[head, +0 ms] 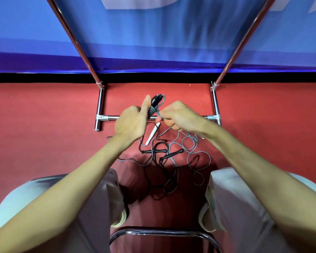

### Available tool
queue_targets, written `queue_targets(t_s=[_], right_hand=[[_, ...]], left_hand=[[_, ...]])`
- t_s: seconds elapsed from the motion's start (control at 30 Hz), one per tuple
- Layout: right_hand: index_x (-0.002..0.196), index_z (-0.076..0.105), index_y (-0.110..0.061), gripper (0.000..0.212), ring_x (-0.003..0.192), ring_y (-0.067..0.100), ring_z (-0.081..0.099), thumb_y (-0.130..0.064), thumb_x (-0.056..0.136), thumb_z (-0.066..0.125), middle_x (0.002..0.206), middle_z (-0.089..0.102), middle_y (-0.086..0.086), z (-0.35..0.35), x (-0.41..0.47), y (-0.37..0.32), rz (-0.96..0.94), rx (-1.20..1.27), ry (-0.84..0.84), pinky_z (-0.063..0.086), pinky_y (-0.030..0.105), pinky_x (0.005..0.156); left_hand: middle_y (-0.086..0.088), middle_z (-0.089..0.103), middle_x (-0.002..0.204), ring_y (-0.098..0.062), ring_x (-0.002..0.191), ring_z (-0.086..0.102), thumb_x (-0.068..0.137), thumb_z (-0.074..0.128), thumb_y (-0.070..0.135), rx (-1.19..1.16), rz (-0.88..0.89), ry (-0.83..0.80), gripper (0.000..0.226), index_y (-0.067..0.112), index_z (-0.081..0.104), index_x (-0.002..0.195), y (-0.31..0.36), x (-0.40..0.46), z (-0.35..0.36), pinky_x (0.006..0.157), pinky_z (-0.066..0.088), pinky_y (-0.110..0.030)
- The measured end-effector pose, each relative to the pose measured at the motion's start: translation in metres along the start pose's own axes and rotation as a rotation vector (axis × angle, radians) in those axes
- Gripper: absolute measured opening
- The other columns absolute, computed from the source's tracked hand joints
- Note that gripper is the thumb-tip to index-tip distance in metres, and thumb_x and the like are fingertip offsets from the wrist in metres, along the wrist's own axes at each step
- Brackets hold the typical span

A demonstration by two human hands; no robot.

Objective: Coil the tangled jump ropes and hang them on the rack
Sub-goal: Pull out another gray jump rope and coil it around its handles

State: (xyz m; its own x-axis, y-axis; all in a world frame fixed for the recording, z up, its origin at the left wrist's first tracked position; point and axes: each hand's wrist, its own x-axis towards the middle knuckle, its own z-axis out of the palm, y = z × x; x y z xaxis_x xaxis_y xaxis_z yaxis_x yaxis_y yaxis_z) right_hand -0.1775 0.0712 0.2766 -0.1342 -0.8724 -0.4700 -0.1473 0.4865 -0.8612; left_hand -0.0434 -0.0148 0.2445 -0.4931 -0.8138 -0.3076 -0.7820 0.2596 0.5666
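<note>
A: How is the scene lit?

B: Brightly and evenly, from overhead. Colours are strong. Soft dark shadows lie on the red floor (53, 110) below the grip, between the person's knees, under the loose ropes (171, 161).

A: Any glare?

B: Thin bright highlights run along the rack (215, 105) tubes either side of the grip and on the chair rail (162, 232) at the bottom edge.

A: Is it sharp?

B: Mostly. The left hand (131, 123) and right hand (179, 115) are slightly soft. The blue banner (153, 33) above the grip is streaked with blur.

A: Distortion?

B: Wide-angle stretch: rack poles splay outward, forearms balloon toward the lower corners.
</note>
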Motion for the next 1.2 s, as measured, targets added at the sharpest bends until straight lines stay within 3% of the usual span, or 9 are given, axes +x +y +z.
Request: queue_targets(t_s=[0.1,0.27,0.5,0.67,0.77,0.83,0.97,1.1,1.2], right_hand=[[0.055,0.053,-0.012,0.049,0.034,0.007,0.017,-0.022,0.099,0.036,0.045,0.025,-0.005,-0.002,0.000,0.004,0.066,0.078,0.003,0.015,0.014,0.034],[0.057,0.034,-0.019,0.044,0.035,0.008,0.015,-0.035,0.097,0.037,0.046,0.024,-0.006,-0.010,0.002,0.012,0.132,0.200,0.135,0.013,0.013,0.036],[0.053,0.030,-0.017,0.052,0.038,0.010,0.017,-0.025,0.099,0.054,0.051,0.025,-0.001,-0.008,0.009,0.025,0.081,0.059,0.224,0.016,0.017,0.036],[0.056,0.028,-0.018,0.050,0.037,0.004,0.014,-0.019,0.101,0.049,0.044,0.020,-0.011,-0.019,0.007,0.017,-0.048,0.234,0.160,0.014,0.015,0.036],[0.060,0.036,-0.008,0.045,0.041,0.004,0.014,-0.019,0.102,0.046,0.047,0.020,-0.011,-0.026,0.005,0.013,-0.157,0.248,0.109,0.014,0.014,0.037],[0.063,0.040,-0.001,0.043,0.041,0.004,0.015,-0.017,0.102,0.046,0.047,0.021,-0.010,-0.028,0.004,0.011,-0.202,0.228,0.091,0.015,0.014,0.038],[0.057,0.032,-0.015,0.046,0.042,0.006,0.018,-0.014,0.100,0.048,0.048,0.023,-0.008,-0.028,0.001,0.009,-0.266,0.180,-0.005,0.016,0.015,0.040],[0.056,0.035,-0.014,0.045,0.043,0.007,0.019,-0.012,0.099,0.049,0.048,0.025,-0.007,-0.028,-0.002,0.009,-0.265,0.138,-0.079,0.015,0.018,0.041],[0.060,0.038,-0.012,0.042,0.044,0.005,0.023,-0.013,0.101,0.047,0.052,0.029,-0.004,-0.029,-0.001,0.009,-0.265,0.109,-0.056,0.020,0.017,0.043]], left_hand=[[-0.017,0.057,0.099,-0.038,0.086,0.052,0.105,0.024,0.027,0.338,0.184,-0.015,0.042,0.008,0.045,0.135,0.003,-0.012,0.005,0.065,0.030,-0.036],[-0.011,0.048,0.086,-0.030,0.071,0.042,0.104,0.025,0.033,0.183,0.282,-0.070,0.025,0.011,0.032,0.095,0.007,-0.024,0.015,0.064,0.028,-0.036],[-0.016,0.053,0.099,-0.037,0.091,0.053,0.103,0.032,0.042,0.361,0.415,0.072,0.036,0.008,0.042,0.106,-0.001,-0.022,0.013,0.073,0.036,-0.039],[0.000,0.052,0.070,-0.028,0.065,0.052,0.087,0.056,0.061,0.228,0.347,0.239,0.047,0.016,0.043,0.084,0.007,-0.018,0.001,0.057,0.032,-0.035],[0.003,0.058,0.058,-0.022,0.054,0.053,0.076,0.070,0.060,-0.378,0.202,0.003,0.049,0.017,0.045,0.077,0.016,-0.012,-0.016,0.053,0.044,-0.034],[0.002,0.062,0.060,-0.016,0.051,0.057,0.087,0.054,0.057,-0.790,0.022,-0.350,0.044,0.014,0.055,0.080,0.023,-0.010,-0.028,0.051,0.048,-0.028],[-0.025,0.065,0.073,-0.033,0.057,0.066,0.077,0.033,0.075,-0.977,-0.243,-0.931,0.089,-0.007,0.064,0.085,0.022,-0.009,-0.037,0.051,0.056,-0.033],[-0.011,0.046,0.050,-0.019,0.034,0.042,0.084,0.031,0.071,-0.991,-0.206,-0.976,0.078,-0.003,0.056,0.069,0.022,-0.012,-0.034,0.040,0.037,-0.023],[-0.008,0.044,0.049,-0.015,0.032,0.038,0.091,0.031,0.063,-1.033,-0.155,-0.818,0.066,0.003,0.046,0.068,0.024,-0.011,-0.027,0.035,0.030,-0.020]])
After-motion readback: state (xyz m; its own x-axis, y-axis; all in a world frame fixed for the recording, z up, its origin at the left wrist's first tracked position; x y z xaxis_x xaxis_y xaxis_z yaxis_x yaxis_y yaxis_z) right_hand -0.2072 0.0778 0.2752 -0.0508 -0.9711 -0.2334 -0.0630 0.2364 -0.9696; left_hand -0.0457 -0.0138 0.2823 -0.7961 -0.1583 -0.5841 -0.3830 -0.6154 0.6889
